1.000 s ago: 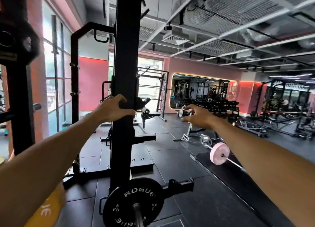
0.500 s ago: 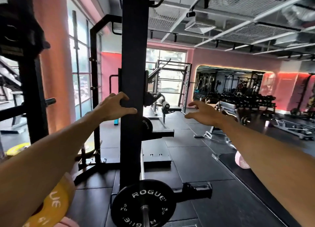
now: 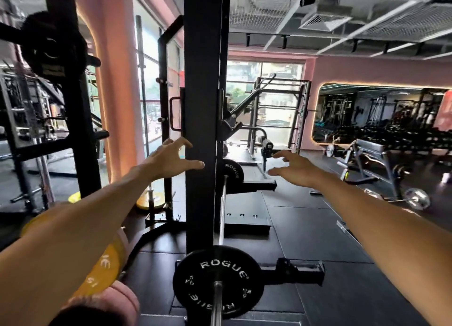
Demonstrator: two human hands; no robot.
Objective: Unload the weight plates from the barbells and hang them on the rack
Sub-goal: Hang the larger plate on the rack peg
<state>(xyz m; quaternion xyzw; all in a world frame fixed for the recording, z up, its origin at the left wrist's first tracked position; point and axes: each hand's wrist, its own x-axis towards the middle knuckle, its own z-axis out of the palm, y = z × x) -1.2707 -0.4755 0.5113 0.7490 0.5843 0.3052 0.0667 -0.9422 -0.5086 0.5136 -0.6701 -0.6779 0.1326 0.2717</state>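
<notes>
Weight plates sit on a barbell (image 3: 221, 213) that lies on the floor and runs away from the viewer beside a tall black rack upright (image 3: 203, 105). The near black plate (image 3: 217, 280), marked ROGUE, is at the bottom centre, on the bar's near end. The far black plate (image 3: 233, 171) sits at the bar's other end, partly hidden behind the upright. A yellow plate (image 3: 104, 272) shows at lower left, mostly covered by the left forearm, with a pink plate (image 3: 122, 298) just below it. Another black plate (image 3: 52, 45) hangs high on a second rack post at upper left. A further yellow plate (image 3: 151, 199) lies on the floor behind the upright. Benches and other frames stand well apart at the right, near a wall mirror (image 3: 381, 115).

Both bare arms reach forward at chest height. The left hand (image 3: 171, 160) is beside the upright, fingers spread and slightly curved, thumb tip at the post's front face; whether it touches cannot be told. The right hand (image 3: 293, 170) floats in open air to the right of the upright, palm down, fingers spread loosely, gripping nothing.
</notes>
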